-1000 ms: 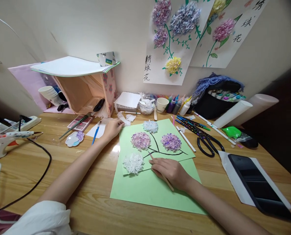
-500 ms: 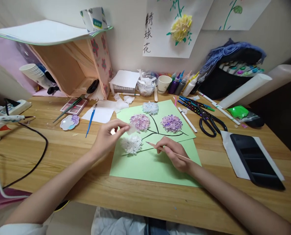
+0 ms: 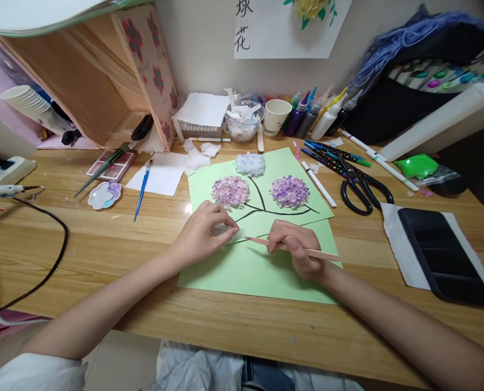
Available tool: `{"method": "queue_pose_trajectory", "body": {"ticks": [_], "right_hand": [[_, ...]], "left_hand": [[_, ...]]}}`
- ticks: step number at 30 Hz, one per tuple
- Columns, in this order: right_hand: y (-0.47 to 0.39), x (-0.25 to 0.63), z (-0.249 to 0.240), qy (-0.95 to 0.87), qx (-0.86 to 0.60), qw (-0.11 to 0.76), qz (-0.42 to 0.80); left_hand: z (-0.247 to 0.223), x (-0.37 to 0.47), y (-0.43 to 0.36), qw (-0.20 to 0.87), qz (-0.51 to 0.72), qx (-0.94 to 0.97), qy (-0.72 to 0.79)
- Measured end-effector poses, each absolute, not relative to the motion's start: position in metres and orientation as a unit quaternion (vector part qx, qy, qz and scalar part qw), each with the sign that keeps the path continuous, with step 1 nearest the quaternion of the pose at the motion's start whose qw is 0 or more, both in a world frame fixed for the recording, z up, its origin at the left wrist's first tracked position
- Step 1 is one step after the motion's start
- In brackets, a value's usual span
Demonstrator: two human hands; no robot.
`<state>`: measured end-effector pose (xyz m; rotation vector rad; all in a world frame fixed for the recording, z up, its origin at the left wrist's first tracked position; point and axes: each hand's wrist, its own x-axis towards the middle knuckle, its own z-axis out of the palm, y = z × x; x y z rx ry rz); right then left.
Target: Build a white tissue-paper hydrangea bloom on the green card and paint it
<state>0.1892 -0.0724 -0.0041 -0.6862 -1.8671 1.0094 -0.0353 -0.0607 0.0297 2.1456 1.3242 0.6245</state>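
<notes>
Two overlapping green sheets (image 3: 242, 277) lie on the wooden desk, with black drawn branches. A pink flower (image 3: 230, 192), a purple flower (image 3: 289, 191) and a pale blue flower (image 3: 250, 163) of small paper pieces sit on them. My left hand (image 3: 205, 233) pinches a small translucent white paper piece (image 3: 239, 234) over the lower left branch and mostly hides a white flower there. My right hand (image 3: 296, 247) grips a pinkish pencil (image 3: 321, 254), its tip beside the paper piece.
Black scissors (image 3: 356, 187) and markers lie right of the sheets, near a black phone-like object (image 3: 445, 255). A paper cup (image 3: 276, 117) and paint bottles stand at the back. A blue brush (image 3: 143, 190) and glue gun (image 3: 1, 191) lie left.
My left hand has lowered with the paper piece, now covering most of the white flower. The pencil tip and paper piece are closer together. The view has tilted down.
</notes>
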Motion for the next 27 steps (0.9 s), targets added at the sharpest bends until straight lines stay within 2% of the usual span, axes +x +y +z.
{"method": "queue_pose_trajectory", "body": {"ticks": [5, 10, 16, 20, 27], "right_hand": [[-0.067, 0.184, 0.004, -0.809, -0.282, 0.339, 0.389], [-0.064, 0.183, 0.005, -0.822, -0.278, 0.305, 0.392], [-0.064, 0.184, 0.005, -0.826, -0.270, 0.308, 0.387], [-0.064, 0.184, 0.005, -0.822, -0.275, 0.311, 0.390], [-0.066, 0.187, 0.001, -0.804, -0.273, 0.344, 0.401]], "left_hand": [[0.025, -0.035, -0.062, 0.237, 0.214, 0.797, 0.513], [0.024, -0.038, -0.060, 0.245, 0.257, 0.778, 0.519], [0.014, -0.052, -0.052, 0.241, 0.363, 0.665, 0.607], [0.007, -0.056, -0.046, 0.280, 0.368, 0.608, 0.645], [0.006, -0.054, -0.046, 0.289, 0.371, 0.600, 0.647]]}}
